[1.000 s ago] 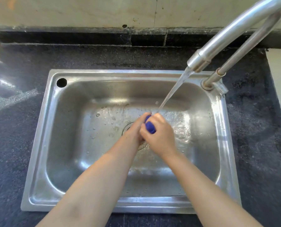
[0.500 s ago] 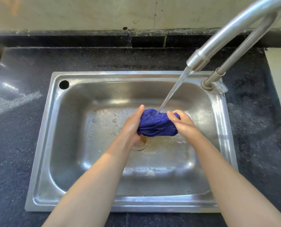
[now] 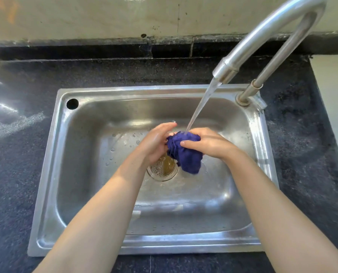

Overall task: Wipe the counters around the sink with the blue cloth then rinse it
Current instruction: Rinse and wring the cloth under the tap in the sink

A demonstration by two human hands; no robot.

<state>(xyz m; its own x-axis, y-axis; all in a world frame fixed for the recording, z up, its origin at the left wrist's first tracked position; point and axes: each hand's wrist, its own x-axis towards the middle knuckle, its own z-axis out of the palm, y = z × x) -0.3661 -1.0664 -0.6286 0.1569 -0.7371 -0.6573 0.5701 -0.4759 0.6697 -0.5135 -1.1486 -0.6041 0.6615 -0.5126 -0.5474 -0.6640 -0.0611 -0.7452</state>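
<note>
Fingers [image 3: 186,143] of the right hand [image 3: 207,143] curl over the top of the crumpled dark blue cloth [image 3: 186,152] and grip it, the thumb lying across its front. The left hand [image 3: 156,142] presses against the cloth's left side with its fingers held fairly straight and close together, the palm turned toward the fabric; whether those fingers wrap behind the cloth cannot be told. The cloth is bunched between the two hands above the middle of the rectangular stainless steel sink [image 3: 52,174], a loose end hanging down just beside the round metal drain strainer [image 3: 162,170]. A stream of water [image 3: 200,107] falls from the curved silver metal faucet [image 3: 262,34] and lands on the top of the cloth where the hands meet. Water droplets dot the basin floor to the left of the hands. A dark round hole [image 3: 72,104] sits in the sink's far left corner. The speckled black stone tabletop [image 3: 16,174] surrounds the sink, with a shiny patch on its left side.
</note>
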